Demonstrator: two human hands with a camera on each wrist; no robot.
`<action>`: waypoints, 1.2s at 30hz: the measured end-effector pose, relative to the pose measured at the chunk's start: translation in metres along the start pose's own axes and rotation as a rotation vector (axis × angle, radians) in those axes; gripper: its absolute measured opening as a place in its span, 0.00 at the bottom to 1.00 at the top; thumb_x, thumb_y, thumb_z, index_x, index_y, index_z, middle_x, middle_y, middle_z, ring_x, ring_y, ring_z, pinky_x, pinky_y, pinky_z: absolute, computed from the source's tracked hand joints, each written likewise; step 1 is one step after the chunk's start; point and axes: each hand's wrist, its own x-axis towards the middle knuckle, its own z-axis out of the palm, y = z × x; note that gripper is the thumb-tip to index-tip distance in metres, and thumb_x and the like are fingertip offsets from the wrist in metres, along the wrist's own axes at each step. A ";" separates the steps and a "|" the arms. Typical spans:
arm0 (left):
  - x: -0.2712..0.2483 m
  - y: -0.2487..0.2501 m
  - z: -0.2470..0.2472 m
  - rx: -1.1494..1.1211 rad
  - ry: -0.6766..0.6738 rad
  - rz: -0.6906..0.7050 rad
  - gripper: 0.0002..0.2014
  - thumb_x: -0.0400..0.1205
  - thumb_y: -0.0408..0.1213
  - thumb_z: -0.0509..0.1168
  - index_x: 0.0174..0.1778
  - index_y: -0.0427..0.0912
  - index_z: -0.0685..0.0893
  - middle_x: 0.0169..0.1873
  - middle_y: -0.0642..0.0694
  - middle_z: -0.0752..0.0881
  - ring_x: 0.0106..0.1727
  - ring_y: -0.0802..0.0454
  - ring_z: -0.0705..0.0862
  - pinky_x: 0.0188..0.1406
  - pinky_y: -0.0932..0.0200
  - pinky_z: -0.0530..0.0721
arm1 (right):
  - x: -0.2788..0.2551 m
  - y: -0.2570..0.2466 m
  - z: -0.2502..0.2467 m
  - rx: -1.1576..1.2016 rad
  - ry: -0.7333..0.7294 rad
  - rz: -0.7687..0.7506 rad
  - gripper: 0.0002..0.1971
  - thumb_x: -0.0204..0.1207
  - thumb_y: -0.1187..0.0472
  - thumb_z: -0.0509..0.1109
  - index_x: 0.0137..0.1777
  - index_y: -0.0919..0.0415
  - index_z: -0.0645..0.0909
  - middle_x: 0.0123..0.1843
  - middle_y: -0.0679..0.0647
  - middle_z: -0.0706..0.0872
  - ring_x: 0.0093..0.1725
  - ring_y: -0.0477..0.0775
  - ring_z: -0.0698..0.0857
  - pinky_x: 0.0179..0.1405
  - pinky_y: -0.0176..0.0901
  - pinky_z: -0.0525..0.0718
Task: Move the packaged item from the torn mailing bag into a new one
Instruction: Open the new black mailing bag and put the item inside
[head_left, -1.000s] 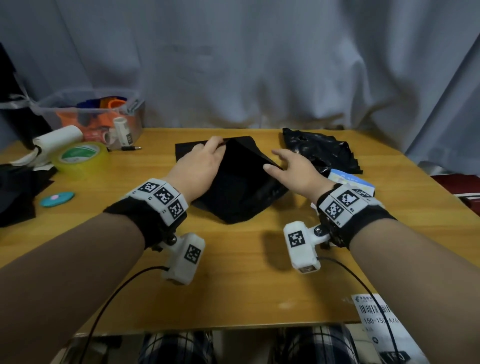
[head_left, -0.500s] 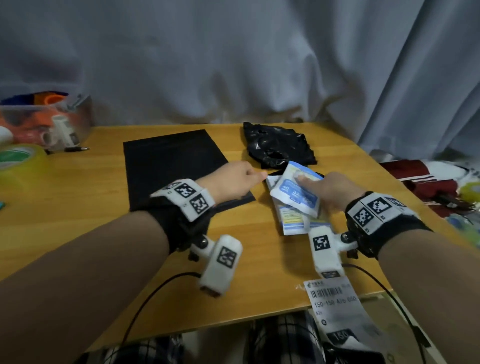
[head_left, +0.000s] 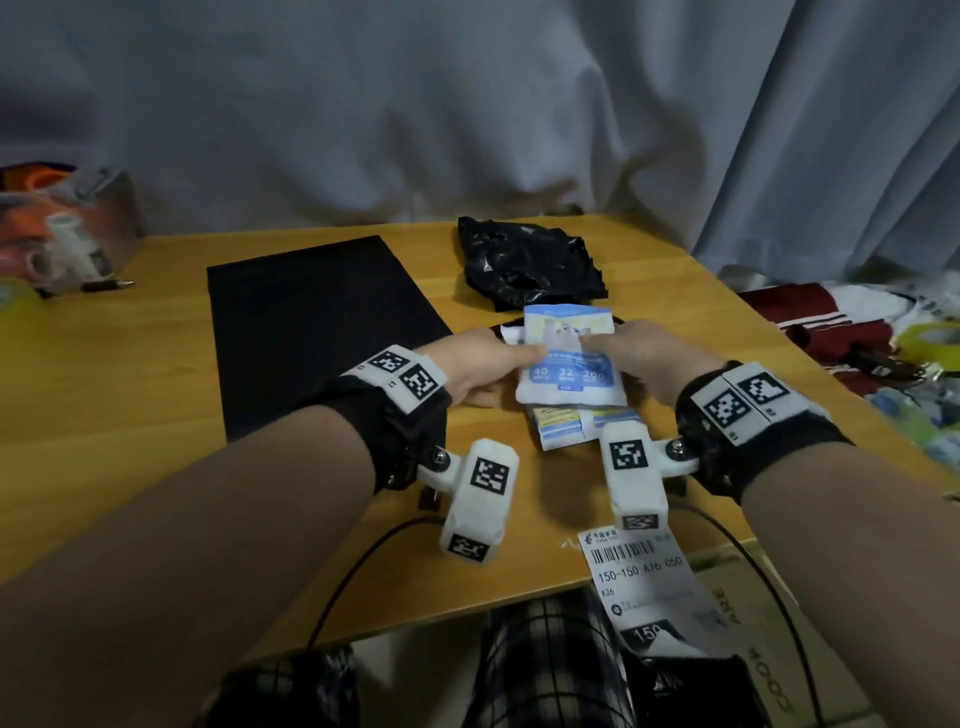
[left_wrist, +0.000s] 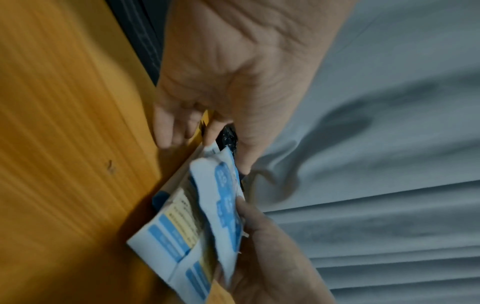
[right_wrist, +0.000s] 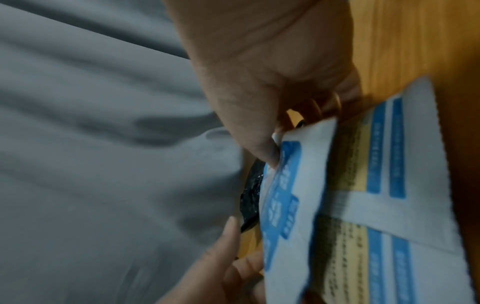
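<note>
On the counter (head_left: 130, 374) the flat new black bag (head_left: 311, 332) lies at the left. Beside it, the left hand (head_left: 483, 364) pinches the blue-and-white packet (head_left: 566, 364), raised just above a second packet (head_left: 566, 428). The right hand (head_left: 639, 353) has its grip closed on the same packet's other edge. The crumpled torn bag (head_left: 524, 260) sits behind, toward the curtain.

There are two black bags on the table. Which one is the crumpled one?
The shiny black plastic bag at the far side of the wooden table is crumpled. The matte black bag to its left lies flat and smooth.
</note>
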 end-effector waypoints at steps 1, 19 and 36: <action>-0.001 0.000 0.000 -0.083 -0.012 -0.009 0.20 0.79 0.51 0.66 0.57 0.39 0.81 0.52 0.45 0.87 0.53 0.50 0.86 0.51 0.54 0.87 | -0.001 -0.002 0.000 0.011 -0.033 0.037 0.20 0.78 0.52 0.69 0.60 0.68 0.77 0.55 0.60 0.82 0.54 0.61 0.80 0.49 0.48 0.76; -0.056 -0.010 -0.044 -0.192 0.106 0.525 0.38 0.77 0.22 0.66 0.76 0.51 0.54 0.59 0.55 0.79 0.57 0.57 0.84 0.49 0.58 0.88 | -0.037 -0.021 0.054 0.606 -0.171 -0.475 0.26 0.69 0.72 0.75 0.68 0.64 0.76 0.64 0.57 0.86 0.60 0.56 0.86 0.57 0.51 0.85; -0.063 -0.056 -0.128 0.784 0.377 0.218 0.23 0.81 0.48 0.64 0.73 0.51 0.73 0.74 0.42 0.69 0.75 0.41 0.67 0.73 0.47 0.69 | -0.035 -0.027 0.084 0.396 -0.155 -0.535 0.29 0.63 0.68 0.81 0.65 0.61 0.77 0.57 0.51 0.88 0.55 0.48 0.88 0.56 0.52 0.88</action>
